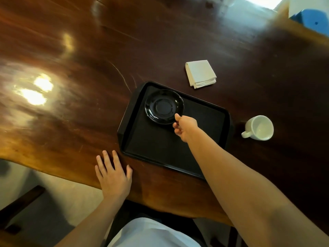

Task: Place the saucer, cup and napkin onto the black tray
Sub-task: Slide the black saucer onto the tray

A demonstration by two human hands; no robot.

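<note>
Black saucer (164, 106) pinched at its near rim by right hand (185, 128) over black tray (210, 111), white cup (259, 128) right of that hand, folded napkin (200, 73) beyond it, left hand (114, 175) flat, fingers spread, on wooden table (71, 122).

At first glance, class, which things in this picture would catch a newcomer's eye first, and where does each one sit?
The black tray lies mid-table, and the right hand grips the rim of a black saucer at its far left corner. Against the dark wooden table, the pale things stand out: a folded napkin just beyond the tray and a white cup to its right. The left hand rests flat near the table's edge.
</note>
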